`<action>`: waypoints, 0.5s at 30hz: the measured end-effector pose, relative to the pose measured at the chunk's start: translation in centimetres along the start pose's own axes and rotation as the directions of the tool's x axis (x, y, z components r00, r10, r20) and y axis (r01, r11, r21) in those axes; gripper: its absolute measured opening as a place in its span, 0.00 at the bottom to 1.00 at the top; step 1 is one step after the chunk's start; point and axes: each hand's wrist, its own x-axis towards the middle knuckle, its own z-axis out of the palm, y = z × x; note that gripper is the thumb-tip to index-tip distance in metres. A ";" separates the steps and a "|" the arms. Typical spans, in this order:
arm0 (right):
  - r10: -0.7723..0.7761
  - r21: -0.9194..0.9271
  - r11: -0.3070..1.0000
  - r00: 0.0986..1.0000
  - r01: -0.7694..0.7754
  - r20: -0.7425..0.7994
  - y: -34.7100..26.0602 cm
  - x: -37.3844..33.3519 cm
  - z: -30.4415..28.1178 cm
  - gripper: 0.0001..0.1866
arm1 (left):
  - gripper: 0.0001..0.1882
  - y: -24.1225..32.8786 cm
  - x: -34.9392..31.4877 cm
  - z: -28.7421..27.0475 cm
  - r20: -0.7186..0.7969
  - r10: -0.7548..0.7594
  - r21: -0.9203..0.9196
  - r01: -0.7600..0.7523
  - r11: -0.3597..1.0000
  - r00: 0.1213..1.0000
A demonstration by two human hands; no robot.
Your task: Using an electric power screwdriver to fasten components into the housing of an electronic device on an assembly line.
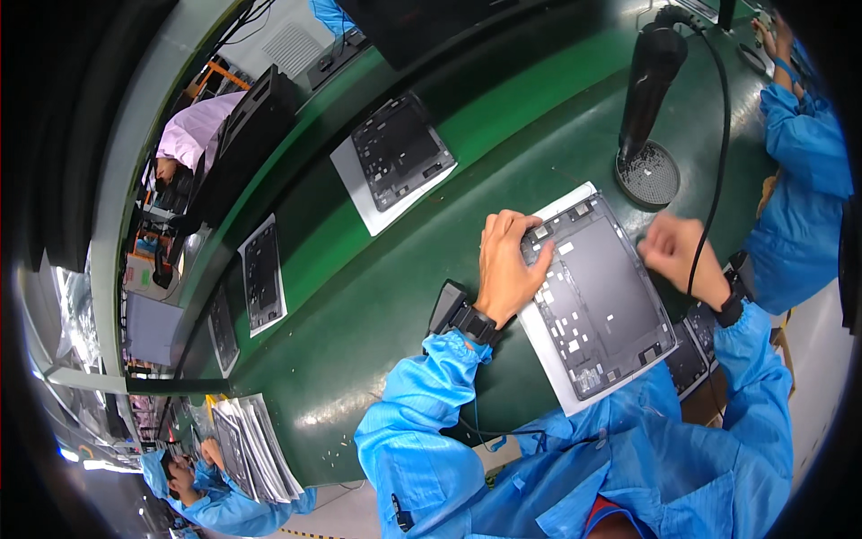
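Note:
A dark, flat tablet-like device housing (611, 269) with small white patches lies on a white sheet (545, 359) in front of me, partly over the bench's near edge. My left hand (510, 262) rests at its upper left corner, thumb and fingers apart, fingertips touching the surface. Just off the housing's right edge is my right hand (678, 251), somewhat blurred, its fingers curled together. Whatever it may hold is too small or hidden. A black cable (721, 108) passes in front of that hand.
Beyond the housing, a black cylindrical tool (651, 81) stands at a round mesh-topped base (648, 175). More housings (400, 148) lie on sheets along the green bench (359, 332). A co-worker in blue (799, 198) is close on my right; another (215, 503) handles stacked panels (260, 449) at far left.

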 end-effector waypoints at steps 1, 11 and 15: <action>-0.021 0.006 1.000 0.987 0.023 -0.158 0.8 0.5 -1.0 0.12 | 0.16 -0.3 -0.1 0.5 -0.031 -0.022 -0.036 0.020 0.999 0.999; -0.425 0.366 0.695 0.764 0.619 -0.486 -5.4 12.7 -2.0 0.29 | 0.12 -0.6 0.8 2.1 -0.024 -0.059 -0.089 0.057 0.994 0.998; -0.375 0.448 0.624 0.749 0.640 -0.547 -4.1 13.6 -2.2 0.19 | 0.12 -0.3 1.2 2.2 0.010 -0.054 -0.094 0.055 0.994 0.998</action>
